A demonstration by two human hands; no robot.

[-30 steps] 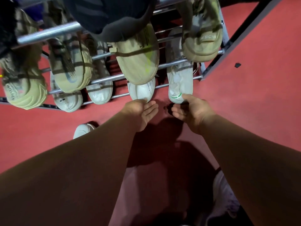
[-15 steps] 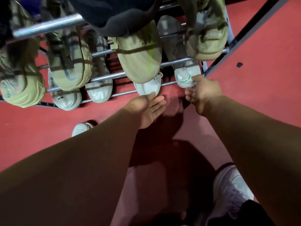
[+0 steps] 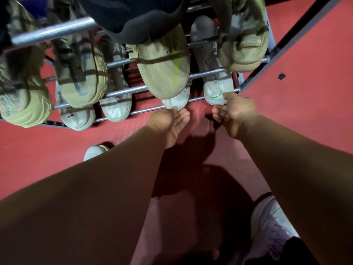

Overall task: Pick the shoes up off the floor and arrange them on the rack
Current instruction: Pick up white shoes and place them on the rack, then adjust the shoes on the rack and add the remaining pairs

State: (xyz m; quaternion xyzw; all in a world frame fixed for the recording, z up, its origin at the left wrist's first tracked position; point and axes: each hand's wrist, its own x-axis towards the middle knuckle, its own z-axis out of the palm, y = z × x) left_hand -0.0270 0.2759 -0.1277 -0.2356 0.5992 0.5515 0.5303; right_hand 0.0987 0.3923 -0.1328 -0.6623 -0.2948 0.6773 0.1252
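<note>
A metal shoe rack (image 3: 122, 91) with chrome bars fills the top of the view. On its lowest bars lie two white sneakers: one (image 3: 176, 100) mostly hidden under a tan shoe, one with a green mark (image 3: 216, 91) at the right end. My left hand (image 3: 170, 122) touches the heel of the first with straight fingers. My right hand (image 3: 234, 109) has its thumb on the heel of the green-marked sneaker, fingers loosely curled below. Another white shoe (image 3: 94, 152) lies on the red floor beside my left forearm.
Tan and beige sneakers (image 3: 164, 73) sit on the upper bars, a black shoe (image 3: 133, 14) on top. More white shoes (image 3: 114, 109) stand at the lower left. My own foot in a white sneaker (image 3: 271, 226) is at the bottom right. The rack's dark frame (image 3: 254, 73) angles right.
Both white sneakers have slid further back onto the lowest bars, the right one most. My hands followed them toward the rack and stay at their heels.
</note>
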